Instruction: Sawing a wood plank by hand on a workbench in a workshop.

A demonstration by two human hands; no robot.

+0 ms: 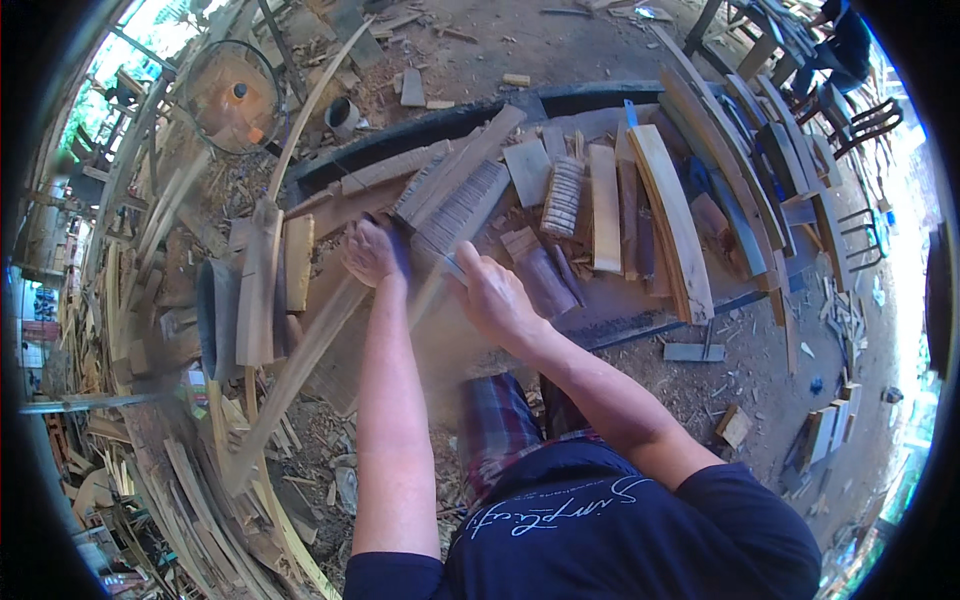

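My left hand [375,252] is closed at the upper end of a long wooden strip [305,375]. The strip slants down to the left, and its lower end is smeared by motion. A dark edge shows by the fingers; what it belongs to is unclear. My right hand [493,298] is closed around a thin, light-coloured tool [452,268], its thumb along the top; most of the tool is hidden by the fist. Just beyond both hands lie a plain board [467,160] and a wooden block with rows of cut grooves [462,208].
Several wood pieces lie on the low dark-edged bench, among them a ridged block [563,197] and a curved plank [672,225]. Upright boards [262,290] stand at the left. A round-guarded fan [235,97] is at the far left. Another person [843,50] is at the far right.
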